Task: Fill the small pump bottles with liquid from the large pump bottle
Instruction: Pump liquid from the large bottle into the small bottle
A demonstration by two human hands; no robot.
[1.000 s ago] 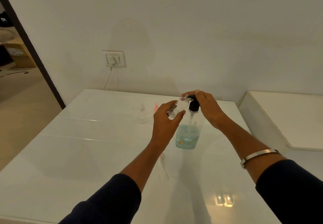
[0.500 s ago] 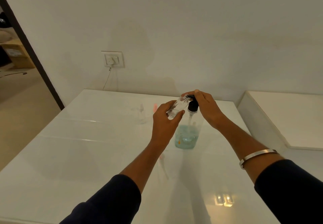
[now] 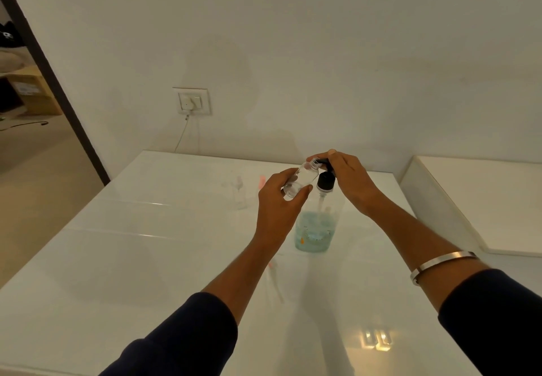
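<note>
The large clear pump bottle [image 3: 315,229] stands on the white table [image 3: 146,273], its lower part holding blue-green liquid. Its black pump head [image 3: 325,182] is covered by my right hand [image 3: 349,179], which presses on top of it. My left hand [image 3: 278,205] holds a small clear bottle [image 3: 300,180] tilted, with its open neck up at the pump's nozzle. Another small clear bottle [image 3: 239,192] stands farther left on the table. A thin pump insert with a tube [image 3: 274,280] lies on the table by my left forearm.
A small pink object [image 3: 262,182] lies behind my left hand. A wall socket with a plugged cable [image 3: 191,101] is on the back wall. A second white surface [image 3: 481,199] adjoins on the right. A doorway opens at the left.
Both hands and the bottles keep nearly the same pose; the small bottle stays at the nozzle. The view has shifted only slightly.
</note>
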